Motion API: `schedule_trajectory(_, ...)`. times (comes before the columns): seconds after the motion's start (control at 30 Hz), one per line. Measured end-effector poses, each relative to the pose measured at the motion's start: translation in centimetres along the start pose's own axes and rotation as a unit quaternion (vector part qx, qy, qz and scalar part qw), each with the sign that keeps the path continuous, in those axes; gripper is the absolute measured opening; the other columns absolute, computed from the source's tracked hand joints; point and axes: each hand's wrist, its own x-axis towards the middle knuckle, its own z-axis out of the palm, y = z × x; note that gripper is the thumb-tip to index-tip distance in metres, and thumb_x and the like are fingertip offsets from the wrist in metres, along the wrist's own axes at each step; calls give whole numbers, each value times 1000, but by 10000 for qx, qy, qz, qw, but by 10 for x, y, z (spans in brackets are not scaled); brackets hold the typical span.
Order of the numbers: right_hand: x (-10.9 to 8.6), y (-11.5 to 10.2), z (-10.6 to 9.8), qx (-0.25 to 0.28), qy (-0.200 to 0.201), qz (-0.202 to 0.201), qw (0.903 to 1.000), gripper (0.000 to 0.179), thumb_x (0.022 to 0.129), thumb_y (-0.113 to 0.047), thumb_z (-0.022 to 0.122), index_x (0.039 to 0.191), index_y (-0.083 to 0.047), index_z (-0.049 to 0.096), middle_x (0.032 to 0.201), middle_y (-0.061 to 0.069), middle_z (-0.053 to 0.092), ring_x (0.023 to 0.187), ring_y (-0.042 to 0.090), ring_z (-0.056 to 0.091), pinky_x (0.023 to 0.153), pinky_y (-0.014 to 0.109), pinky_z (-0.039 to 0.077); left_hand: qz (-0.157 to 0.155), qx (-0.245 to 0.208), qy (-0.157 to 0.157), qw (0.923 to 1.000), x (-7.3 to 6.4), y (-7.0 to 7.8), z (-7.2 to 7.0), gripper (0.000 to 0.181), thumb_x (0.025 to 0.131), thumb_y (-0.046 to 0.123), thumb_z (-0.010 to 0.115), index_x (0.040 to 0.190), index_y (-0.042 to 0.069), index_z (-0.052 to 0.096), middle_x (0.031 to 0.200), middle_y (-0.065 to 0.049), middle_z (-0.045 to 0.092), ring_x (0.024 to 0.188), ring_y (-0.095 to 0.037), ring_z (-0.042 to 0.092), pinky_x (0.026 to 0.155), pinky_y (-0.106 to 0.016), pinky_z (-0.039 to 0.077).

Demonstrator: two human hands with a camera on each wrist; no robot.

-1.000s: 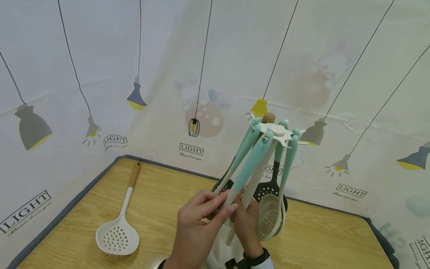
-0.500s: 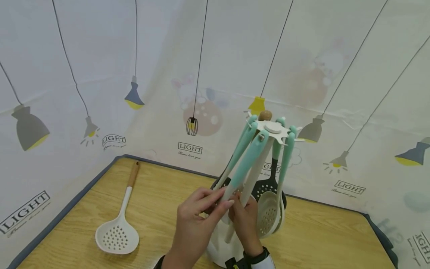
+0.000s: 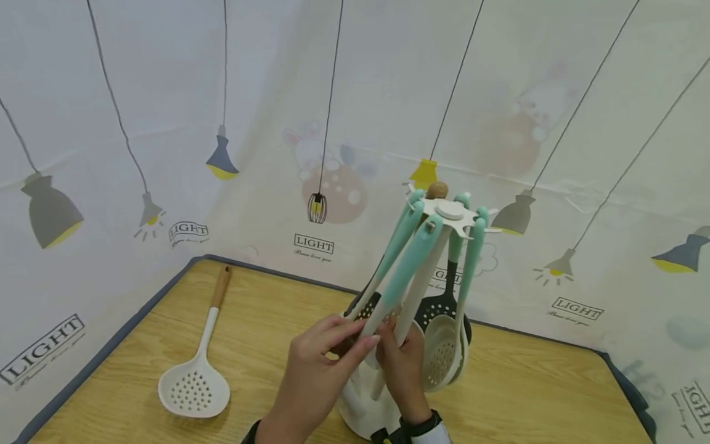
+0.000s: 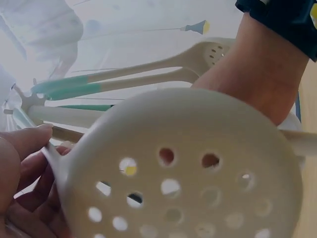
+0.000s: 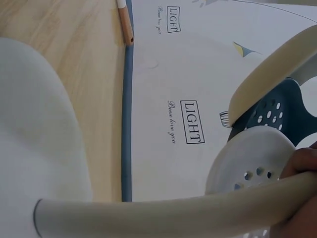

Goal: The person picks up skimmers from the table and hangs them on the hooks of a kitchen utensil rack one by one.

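Note:
A white utensil rack with a round base (image 3: 366, 410) and a hooked top (image 3: 452, 213) holds several teal-handled utensils. My left hand (image 3: 324, 367) pinches the pale shaft of a perforated skimmer, whose teal handle (image 3: 405, 265) hangs from a front hook. Its broad holed bowl (image 4: 183, 124) fills much of the left wrist view, with my left fingers (image 4: 32, 144) at its neck. My right hand (image 3: 405, 367) grips the rack's white pole (image 5: 168, 215), just behind that shaft. Part of the skimmer is hidden behind my left hand in the head view.
A white skimmer (image 3: 194, 391) with a wooden handle lies on the wood-grain table (image 3: 266, 320) at left. Dark perforated turners (image 3: 440, 308) and a beige slotted spoon (image 3: 440, 357) hang around the rack. A lamp-printed cloth (image 3: 266, 154) stands behind the table's dark edge.
The rack and both hands appear slightly further left, with a small shift of the head view. More of the round base shows. Both grips stay the same.

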Motion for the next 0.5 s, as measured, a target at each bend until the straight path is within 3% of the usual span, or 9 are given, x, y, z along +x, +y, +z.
schedule_trajectory(0.17,-3,9,2,193,-39,-213,9996,24,96,-16,56,80,0,50,57,1,39,47,10,38,41,30,33,245,316,-265,9988,0,-5,-8,17,90,25,65,104,18,73,92,11,63,75,-3,62,56,-22,50)
schedule_trajectory(0.27,-5,19,2,17,-24,-304,9995,21,97,-11,55,81,3,54,57,-3,39,49,8,38,43,29,33,400,645,-341,9965,0,-9,-14,15,92,25,63,102,19,73,92,13,64,76,-2,61,58,-20,49)
schedule_trajectory(0.5,-11,31,-1,89,-82,57,9999,42,97,-14,54,60,2,43,46,-4,35,39,4,33,36,26,29,5,1399,-134,9901,-4,-21,-37,12,93,30,62,94,26,73,87,23,61,72,2,58,56,-20,46)
